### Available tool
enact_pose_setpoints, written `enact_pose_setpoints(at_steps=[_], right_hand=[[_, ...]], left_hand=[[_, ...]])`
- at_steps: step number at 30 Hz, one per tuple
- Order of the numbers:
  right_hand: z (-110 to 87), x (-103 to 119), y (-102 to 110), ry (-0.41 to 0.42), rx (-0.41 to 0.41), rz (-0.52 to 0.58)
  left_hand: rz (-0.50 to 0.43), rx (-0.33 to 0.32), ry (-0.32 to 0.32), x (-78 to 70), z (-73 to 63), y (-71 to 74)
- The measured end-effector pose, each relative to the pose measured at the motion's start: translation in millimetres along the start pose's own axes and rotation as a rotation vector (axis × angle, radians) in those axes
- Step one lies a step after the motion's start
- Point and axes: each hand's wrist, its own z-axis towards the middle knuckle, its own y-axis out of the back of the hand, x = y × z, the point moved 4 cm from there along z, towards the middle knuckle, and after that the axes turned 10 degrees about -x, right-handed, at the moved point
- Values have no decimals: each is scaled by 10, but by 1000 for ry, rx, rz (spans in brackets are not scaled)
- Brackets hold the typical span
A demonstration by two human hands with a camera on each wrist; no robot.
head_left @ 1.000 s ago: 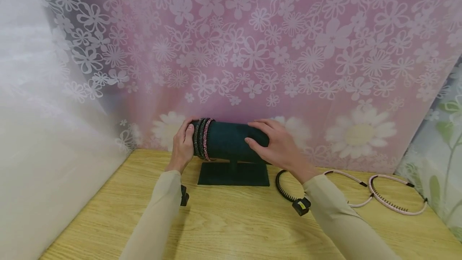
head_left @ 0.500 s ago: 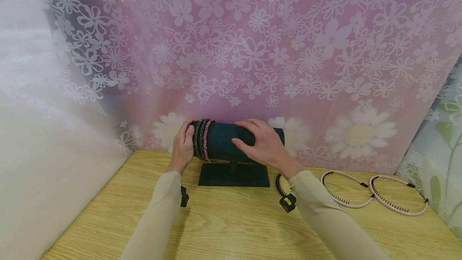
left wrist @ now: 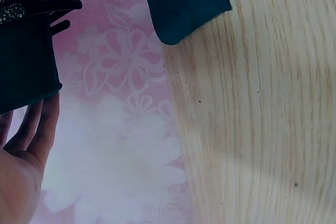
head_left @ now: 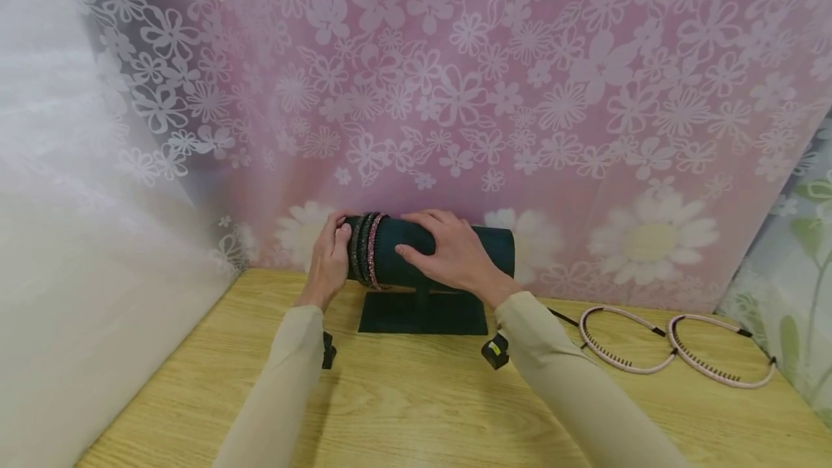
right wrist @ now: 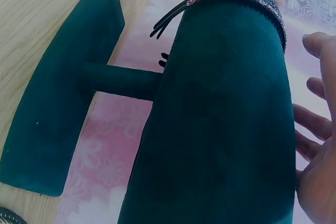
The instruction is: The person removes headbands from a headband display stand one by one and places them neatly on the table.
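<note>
The dark green stand [head_left: 422,302] sits upright near the wood-grain desk's [head_left: 403,396] back edge; two pink headbands [head_left: 702,373] lie at the back right corner, a black headband [head_left: 562,316] alongside, partly hidden!

Head view: right grip [head_left: 451,253] covers the middle of the green roll [head_left: 497,248]; left grip [head_left: 329,257] hides part of its left end. Right sleeve [head_left: 562,370] masks part of a black band [head_left: 562,317]. Left wrist: glittery headbands [left wrist: 12,12] cut by left edge, stand base [left wrist: 190,4] by top.

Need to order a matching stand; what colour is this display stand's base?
Dark teal-green. The base shows best in the right wrist view.
</note>
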Motion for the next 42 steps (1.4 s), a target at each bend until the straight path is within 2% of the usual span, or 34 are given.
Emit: enact_pose_setpoints(at_steps=[5, 10, 18, 34, 42], right_hand=[[81, 22, -92, -5, 65, -27], [140, 53, -167, -38, 154, -107], [184, 91, -259, -39, 214, -259], [227, 151, -381, -11, 235, -387], [226, 146, -377, -26, 226, -395]], left_hand=[[22, 13, 1, -3, 11, 7], [31, 18, 4, 3, 14, 15], [38, 16, 2, 6, 6, 10], [68, 5, 0, 25, -4, 20], [65, -5, -9, 16, -13, 0]])
